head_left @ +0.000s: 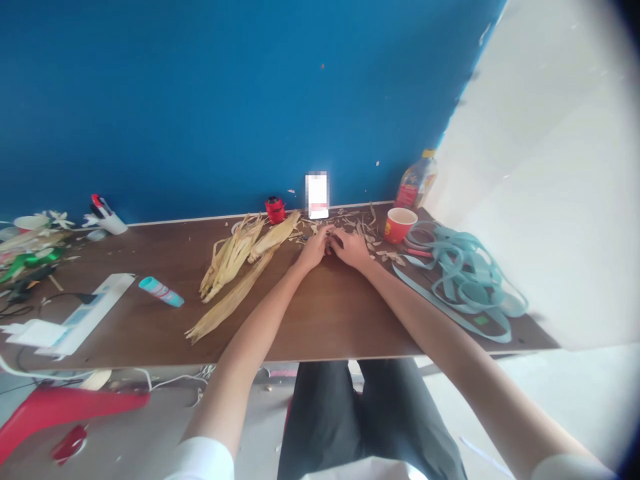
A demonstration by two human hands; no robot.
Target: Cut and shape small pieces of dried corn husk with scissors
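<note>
My left hand [315, 247] and my right hand [351, 247] meet over the far middle of the brown table. Their fingers are curled in and pinched together, fingertips touching or nearly so. Whatever is between them is too small and hidden to name. Dry scraps [367, 227] of husk lie scattered behind and beside my right hand. To the left of my left hand lie dried corn husks [233, 253], with one long strip [235, 297] nearer the front. A lit phone [317, 195] stands upright against the wall, just beyond my hands.
On the right are a red paper cup [399, 227], a bottle [417, 180] and a heap of teal ribbon [463, 273]. Leftward stand a small red object [275, 210], a blue tube [161, 291], a power strip [93, 313] and a white pen cup [114, 223].
</note>
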